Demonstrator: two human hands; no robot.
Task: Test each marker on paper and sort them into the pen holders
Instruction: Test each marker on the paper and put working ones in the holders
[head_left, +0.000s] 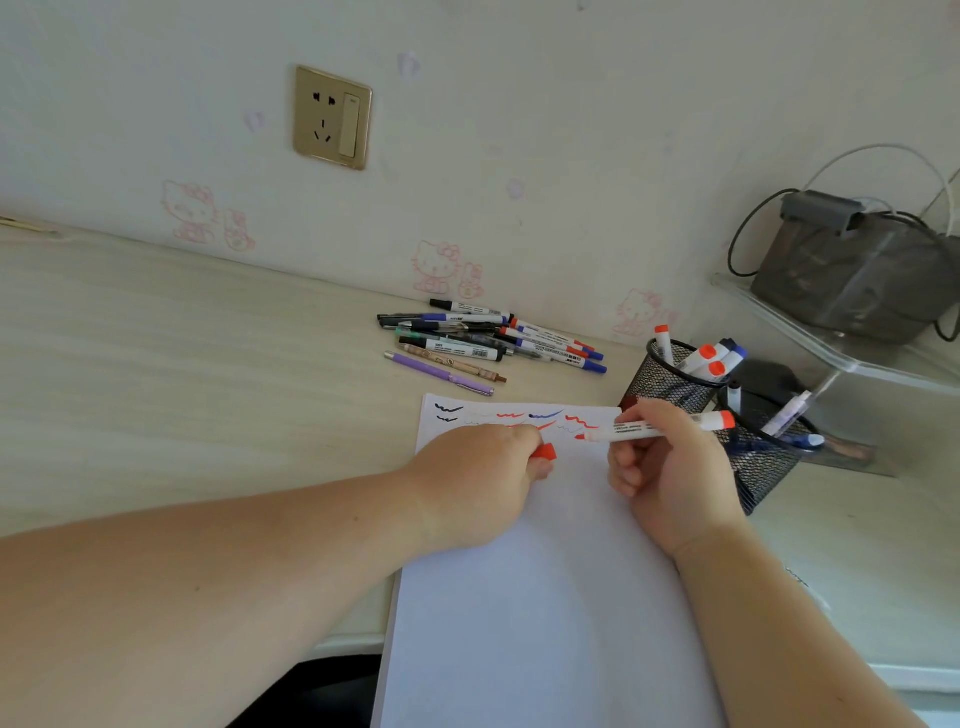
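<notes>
Red marker (655, 429) over paper's (545, 597) far edge

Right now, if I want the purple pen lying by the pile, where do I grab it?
Pinch the slim purple metal pen at mid-barrel, coming from above on its near side. It lies flat on the pale wooden desk, bare desk before it; the tan patterned pen crowds its far side.

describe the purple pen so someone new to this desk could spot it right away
Start at the gold wall socket and drop down to the loose pile of pens by the wall. The purple pen lies at the pile's near edge, closest to the paper. It is the only all-purple one; its neighbours are white, black or patterned beige.
</notes>
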